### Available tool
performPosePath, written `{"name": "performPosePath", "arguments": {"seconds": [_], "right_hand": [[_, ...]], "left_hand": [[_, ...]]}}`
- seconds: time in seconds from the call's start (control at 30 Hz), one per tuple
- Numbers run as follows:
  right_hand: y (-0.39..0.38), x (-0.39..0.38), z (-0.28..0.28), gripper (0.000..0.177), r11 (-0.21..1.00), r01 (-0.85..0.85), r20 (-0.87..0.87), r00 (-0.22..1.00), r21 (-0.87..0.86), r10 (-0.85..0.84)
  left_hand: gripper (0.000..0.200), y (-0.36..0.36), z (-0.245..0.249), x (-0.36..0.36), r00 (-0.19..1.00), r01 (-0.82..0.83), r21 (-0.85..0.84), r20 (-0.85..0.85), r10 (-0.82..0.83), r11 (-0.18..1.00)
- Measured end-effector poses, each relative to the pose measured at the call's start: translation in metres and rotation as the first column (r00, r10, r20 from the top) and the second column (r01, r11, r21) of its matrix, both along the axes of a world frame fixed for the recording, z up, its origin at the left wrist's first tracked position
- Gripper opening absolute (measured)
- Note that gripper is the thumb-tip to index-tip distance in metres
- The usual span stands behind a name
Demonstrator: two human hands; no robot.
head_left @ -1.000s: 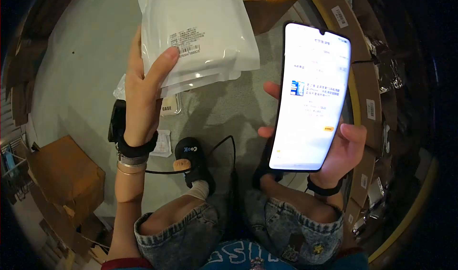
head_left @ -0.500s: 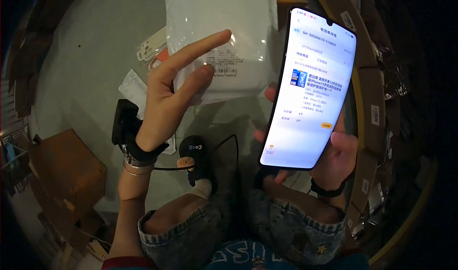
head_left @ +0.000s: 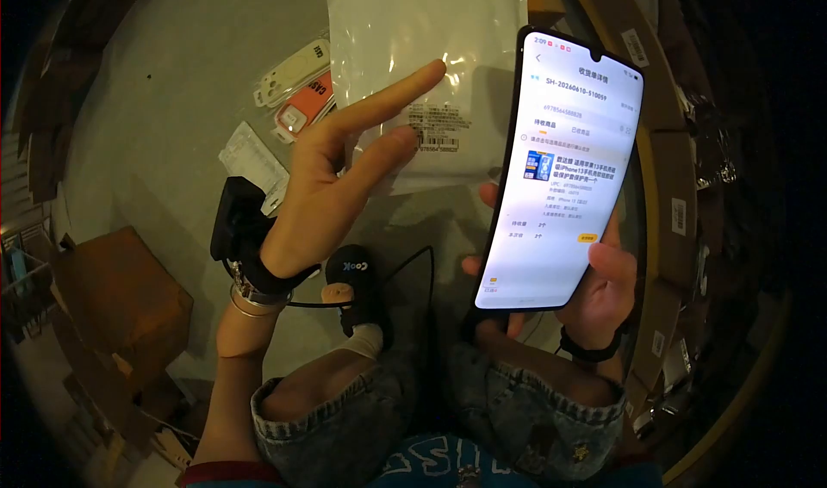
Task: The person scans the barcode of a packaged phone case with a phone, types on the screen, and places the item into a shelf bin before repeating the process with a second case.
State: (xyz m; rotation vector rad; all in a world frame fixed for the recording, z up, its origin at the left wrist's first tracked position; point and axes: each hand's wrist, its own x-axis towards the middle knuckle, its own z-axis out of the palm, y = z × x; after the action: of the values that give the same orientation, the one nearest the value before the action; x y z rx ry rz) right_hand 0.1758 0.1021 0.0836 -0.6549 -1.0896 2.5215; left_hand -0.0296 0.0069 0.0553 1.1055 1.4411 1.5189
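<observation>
Plainly, the white packet (head_left: 431,49) sits at the top of the left hand (head_left: 323,191), raised in front of the seated person. That hand is clamped on the packet's lower edge. One finger lies stretched out straight across its face, and a second digit presses just beside the printed barcode label (head_left: 438,136). The other fingers are hidden behind the plastic. A black device (head_left: 237,225) is strapped at that wrist, above a metal bangle.

Just to the right of the packet, the right hand (head_left: 603,281) is wrapped round the lower part of a phone (head_left: 560,169). Its thumb lies on the phone's right edge and its fingertips show past the left edge. The lit screen is tilted toward the person and shows a product listing with a small picture; the text is too small to read.

Beyond the left hand, on the grey floor (head_left: 155,100), lie a pale phone case (head_left: 293,70) and an orange phone case (head_left: 306,109), touching each other. A small clear packet (head_left: 250,154) lies near the wrist. Below the left hand is a black shoe (head_left: 353,277) with lettering on it, and a thin black cable (head_left: 412,260) loops beside it. A cardboard box (head_left: 121,307) stands well off to the left of the arm. Labelled cartons (head_left: 668,152) line the space past the right hand.
</observation>
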Motion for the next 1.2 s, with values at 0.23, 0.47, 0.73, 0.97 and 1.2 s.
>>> {"name": "performPosePath", "arguments": {"seconds": [0.23, 0.47, 0.73, 0.97, 1.2], "right_hand": [[-0.003, -0.001, -0.002, 0.077, 1.000, 0.004, 0.028, 1.000, 0.004, -0.004], [-0.001, 0.003, -0.009, 0.079, 0.999, -0.033, -0.042, 0.999, -0.020, 0.032], [-0.005, -0.002, -0.006, 0.079, 0.999, -0.043, -0.008, 0.999, -0.016, 0.043], [-0.011, -0.006, -0.011, 0.074, 0.991, -0.046, 0.049, 0.998, 0.129, 0.040], [-0.017, 0.005, -0.028, 0.071, 0.967, 0.037, 0.218, 0.971, 0.252, -0.095]], "left_hand": [[0.040, -0.004, 0.001, 0.001, 0.999, 0.054, 0.011, 0.001, -0.054, 0.998], [0.039, -0.001, -0.001, 0.003, 0.998, 0.064, 0.027, -0.017, -0.063, 0.998], [0.037, -0.005, 0.010, 0.014, 0.993, 0.113, -0.004, 0.027, -0.113, 0.994], [0.033, -0.006, 0.005, 0.018, 0.993, 0.098, -0.031, 0.064, -0.095, 0.995], [0.036, -0.010, 0.008, 0.017, 0.994, 0.106, -0.106, 0.020, -0.104, 0.989]]}}
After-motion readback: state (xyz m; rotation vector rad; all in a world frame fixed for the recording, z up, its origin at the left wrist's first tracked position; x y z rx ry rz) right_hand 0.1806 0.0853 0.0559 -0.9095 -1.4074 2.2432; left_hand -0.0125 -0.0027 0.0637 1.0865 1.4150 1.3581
